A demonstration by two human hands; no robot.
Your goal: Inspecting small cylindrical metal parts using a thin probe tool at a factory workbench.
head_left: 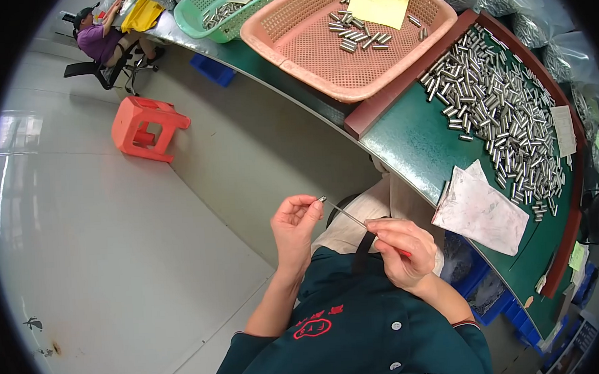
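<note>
Above my lap, my left hand pinches a small shiny metal piece between thumb and fingertips. My fingers hide most of it, so its full shape cannot be made out. My right hand grips a thin metal rod tool, and a bit of red at its handle end shows under the fingers. The tool's far end meets the metal piece, touching or entering it; which one is too small to tell. Many short metal cylinders lie in a loose pile on the green table to the right.
A stained whitish cloth rests near the table's edge. Beyond stand a pink basket holding some cylinders and a yellow note, and a green basket. A red stool stands left on the floor. A seated person works farther back.
</note>
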